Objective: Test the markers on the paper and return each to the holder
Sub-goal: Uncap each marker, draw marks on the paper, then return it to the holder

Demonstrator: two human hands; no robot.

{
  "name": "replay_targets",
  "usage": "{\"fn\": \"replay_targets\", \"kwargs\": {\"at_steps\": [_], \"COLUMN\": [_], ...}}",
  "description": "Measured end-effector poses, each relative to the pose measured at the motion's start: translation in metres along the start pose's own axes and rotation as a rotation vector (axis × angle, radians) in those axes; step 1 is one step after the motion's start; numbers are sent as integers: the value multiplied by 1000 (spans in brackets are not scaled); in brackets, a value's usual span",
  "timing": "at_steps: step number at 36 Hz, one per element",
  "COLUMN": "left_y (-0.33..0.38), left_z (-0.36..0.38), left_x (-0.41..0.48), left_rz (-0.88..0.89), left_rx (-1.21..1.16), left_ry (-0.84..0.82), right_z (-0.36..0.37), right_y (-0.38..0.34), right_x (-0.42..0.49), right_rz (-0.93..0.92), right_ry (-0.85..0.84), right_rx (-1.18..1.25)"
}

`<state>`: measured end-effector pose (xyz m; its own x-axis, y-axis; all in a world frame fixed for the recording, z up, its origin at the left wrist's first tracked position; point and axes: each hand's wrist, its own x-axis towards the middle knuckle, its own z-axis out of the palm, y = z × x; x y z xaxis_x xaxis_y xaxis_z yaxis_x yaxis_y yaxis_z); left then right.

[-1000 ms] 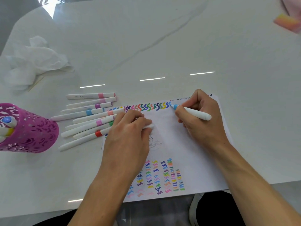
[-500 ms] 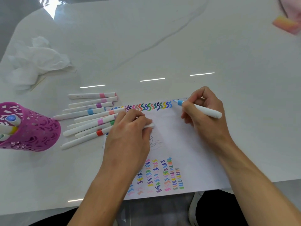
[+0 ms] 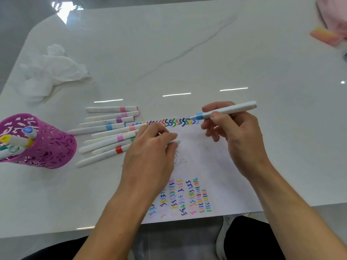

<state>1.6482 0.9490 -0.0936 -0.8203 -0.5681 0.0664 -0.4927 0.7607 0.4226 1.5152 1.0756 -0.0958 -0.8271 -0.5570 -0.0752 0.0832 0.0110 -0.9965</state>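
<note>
My right hand (image 3: 238,139) pinches a white marker with a light blue band (image 3: 225,110), uncapped, its tip just above the row of coloured squiggles along the top edge of the paper (image 3: 202,156). My left hand (image 3: 150,156) rests curled on the paper and grips a small white cap (image 3: 175,141). Several capped white markers (image 3: 110,136) lie side by side left of the paper. The purple perforated holder (image 3: 47,145) stands at far left with a few markers in it.
A crumpled white tissue (image 3: 50,70) lies at the back left. A pink and yellow object (image 3: 324,35) sits at the far right corner. The table's front edge (image 3: 56,231) runs just below the paper, with my legs beneath.
My right hand has lifted the blue marker off the paper and swung its barrel up and to the right. A fresh light blue squiggle ends the top row. My left hand stayed put.
</note>
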Motion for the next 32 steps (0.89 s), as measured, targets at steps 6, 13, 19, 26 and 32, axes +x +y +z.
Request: {"fn": "replay_targets", "kwargs": {"at_steps": [6,13,19,26,32], "left_y": [2,0,-3,-4,-9], "left_z": [-7,-17,-20,-23,-22], "left_x": [0,-3,-4,-7,-8], "left_rz": [-142,-213,-238,-169,-203], "left_rx": [-377,-796,-815,-764,-769], "left_ry": [-58,-162,-164,-194,-180], "right_z": [16,24,26,31,37], "right_y": [-11,-28,-32,-27,-24], "right_x": [-13,-25,-29,-29,-29], "right_rz": [-27,-126,-149,-87,-62], "right_ry": [19,72,65,-18,-81], "right_rx": [-39,-116,-156,-223,-226]}}
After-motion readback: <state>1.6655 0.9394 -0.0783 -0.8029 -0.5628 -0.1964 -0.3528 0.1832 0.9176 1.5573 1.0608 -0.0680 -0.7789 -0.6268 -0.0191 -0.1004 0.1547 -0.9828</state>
